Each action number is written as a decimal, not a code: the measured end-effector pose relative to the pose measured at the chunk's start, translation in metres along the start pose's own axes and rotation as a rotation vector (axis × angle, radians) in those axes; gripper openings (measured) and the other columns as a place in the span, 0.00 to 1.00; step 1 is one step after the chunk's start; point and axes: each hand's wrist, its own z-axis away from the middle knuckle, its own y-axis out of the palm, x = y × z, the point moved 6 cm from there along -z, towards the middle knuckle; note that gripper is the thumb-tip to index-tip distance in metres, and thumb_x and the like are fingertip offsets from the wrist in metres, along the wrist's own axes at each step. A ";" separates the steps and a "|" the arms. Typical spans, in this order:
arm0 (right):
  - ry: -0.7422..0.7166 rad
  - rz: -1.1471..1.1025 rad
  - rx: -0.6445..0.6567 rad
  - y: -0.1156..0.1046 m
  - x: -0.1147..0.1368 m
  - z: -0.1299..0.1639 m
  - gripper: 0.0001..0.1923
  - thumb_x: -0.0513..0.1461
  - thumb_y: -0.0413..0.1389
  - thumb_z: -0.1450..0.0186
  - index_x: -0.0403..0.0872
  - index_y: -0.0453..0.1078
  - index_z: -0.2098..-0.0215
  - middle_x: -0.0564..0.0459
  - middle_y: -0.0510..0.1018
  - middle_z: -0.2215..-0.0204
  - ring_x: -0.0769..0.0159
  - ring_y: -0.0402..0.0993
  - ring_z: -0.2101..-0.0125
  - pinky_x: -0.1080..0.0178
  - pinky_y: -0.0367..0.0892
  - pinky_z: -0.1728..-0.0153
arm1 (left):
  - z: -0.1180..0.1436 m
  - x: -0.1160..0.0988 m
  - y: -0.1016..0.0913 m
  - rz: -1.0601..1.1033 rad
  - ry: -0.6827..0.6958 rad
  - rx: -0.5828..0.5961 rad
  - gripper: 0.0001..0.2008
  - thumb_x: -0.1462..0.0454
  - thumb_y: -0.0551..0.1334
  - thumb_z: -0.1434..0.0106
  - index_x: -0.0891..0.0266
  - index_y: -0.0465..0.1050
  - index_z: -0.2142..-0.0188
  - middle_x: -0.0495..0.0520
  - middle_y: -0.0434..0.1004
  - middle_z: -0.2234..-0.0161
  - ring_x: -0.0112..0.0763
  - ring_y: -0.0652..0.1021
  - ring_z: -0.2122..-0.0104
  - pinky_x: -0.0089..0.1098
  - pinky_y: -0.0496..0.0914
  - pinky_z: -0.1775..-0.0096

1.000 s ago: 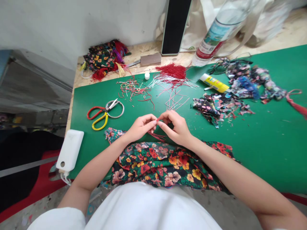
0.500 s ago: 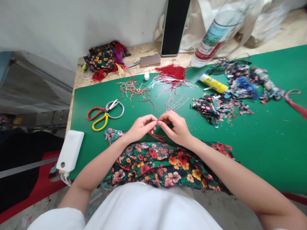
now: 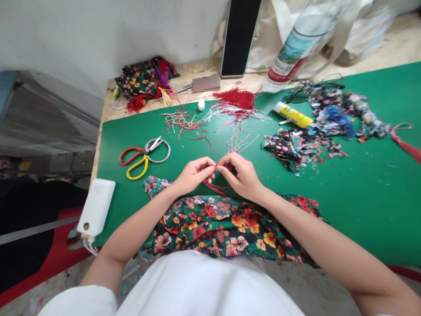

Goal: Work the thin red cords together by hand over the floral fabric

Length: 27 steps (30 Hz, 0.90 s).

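Observation:
My left hand (image 3: 196,175) and my right hand (image 3: 241,175) meet fingertip to fingertip over the green table mat (image 3: 362,197). Both are pinched closed on thin red cord. Loose strands of the red cord (image 3: 215,188) hang out below my left fingers; the exact spot under the fingertips is mostly hidden. Floral cloth (image 3: 226,224) in green, black, red and yellow lies bunched just below my hands, along the near edge. Beyond my right hand, some red-and-white cord pieces (image 3: 241,138) are scattered on the mat.
Scissors (image 3: 144,153) with red and yellow handles lie left, near a white power bank (image 3: 97,206). At the back are a red cord bundle (image 3: 235,101), cord scraps (image 3: 184,123), a white cap (image 3: 201,105), a glue tube (image 3: 294,115), fabric scraps (image 3: 305,147) and a water bottle (image 3: 292,52).
Hardly anything differs. Both hands stay pinched at the same place, with only a tiny shift of the fingertips on the red cord.

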 end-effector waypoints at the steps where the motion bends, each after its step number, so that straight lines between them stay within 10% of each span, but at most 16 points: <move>1: 0.010 -0.007 0.004 0.000 0.000 0.000 0.05 0.39 0.52 0.34 0.48 0.64 0.68 0.55 0.67 0.76 0.70 0.62 0.74 0.65 0.60 0.73 | 0.000 0.000 0.000 0.005 -0.005 -0.002 0.17 0.52 0.64 0.44 0.65 0.67 0.69 0.46 0.69 0.77 0.18 0.70 0.80 0.23 0.65 0.74; 11: -0.041 0.315 0.139 0.008 0.002 0.000 0.11 0.40 0.52 0.36 0.47 0.64 0.56 0.48 0.71 0.67 0.59 0.62 0.65 0.56 0.57 0.63 | -0.002 0.004 -0.008 0.142 -0.004 -0.061 0.15 0.54 0.64 0.44 0.65 0.69 0.69 0.46 0.70 0.78 0.17 0.69 0.80 0.22 0.64 0.75; 27: -0.225 0.286 0.208 0.009 0.013 0.001 0.13 0.42 0.48 0.32 0.47 0.67 0.73 0.52 0.69 0.74 0.64 0.59 0.68 0.58 0.54 0.64 | -0.001 -0.001 -0.015 0.446 0.056 -0.213 0.10 0.60 0.66 0.44 0.63 0.68 0.70 0.46 0.69 0.75 0.18 0.71 0.73 0.22 0.65 0.68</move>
